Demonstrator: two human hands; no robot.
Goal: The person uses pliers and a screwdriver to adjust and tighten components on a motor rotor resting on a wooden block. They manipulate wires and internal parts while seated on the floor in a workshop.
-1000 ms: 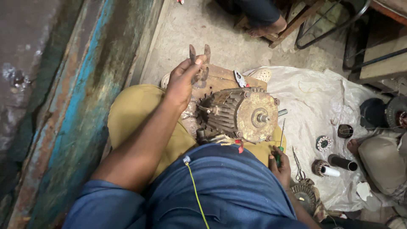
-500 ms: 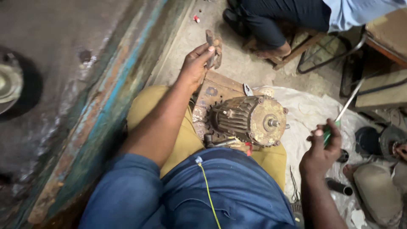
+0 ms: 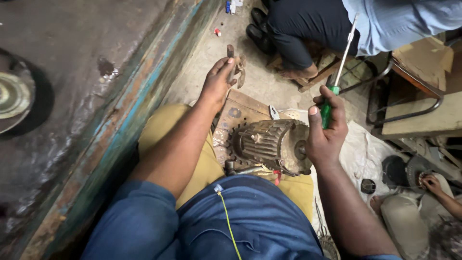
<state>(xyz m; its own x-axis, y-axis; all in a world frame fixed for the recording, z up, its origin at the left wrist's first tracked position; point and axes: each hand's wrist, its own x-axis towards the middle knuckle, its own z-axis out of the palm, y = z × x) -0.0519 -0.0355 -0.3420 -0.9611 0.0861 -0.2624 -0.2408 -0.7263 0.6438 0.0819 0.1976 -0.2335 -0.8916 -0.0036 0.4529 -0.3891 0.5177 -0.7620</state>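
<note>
Your left hand (image 3: pixel 217 83) is raised in the upper middle of the frame, its fingers closed around a small rusty metal piece (image 3: pixel 237 65) whose top sticks up past your fingertips over the concrete floor (image 3: pixel 202 62). Your right hand (image 3: pixel 325 132) sits right of centre, fist wrapped around the green handle of a screwdriver (image 3: pixel 337 77); the thin shaft points up and to the right, toward the top edge of the frame. The heel of that hand lies against the end face of the electric motor (image 3: pixel 269 144).

The motor, ribbed and grimy, lies on its side at the centre of the frame, partly on a wooden board (image 3: pixel 240 110) and just above your yellow-clad knees. A bit of red wire (image 3: pixel 277 176) shows at its lower edge. A white cloth (image 3: pixel 361 149) spreads to the right of it, with small dark round parts (image 3: pixel 368 185) lying on it near the lower right.

Along the left side runs a worn bench edge (image 3: pixel 120 120) with flaking blue paint. At the top of the frame another person (image 3: pixel 308 29) in dark trousers and a pale blue shirt sits on a low wooden stool. At the lower right edge a third person's hand (image 3: pixel 430 183) rests on a toothed round part (image 3: pixel 414 168).
</note>
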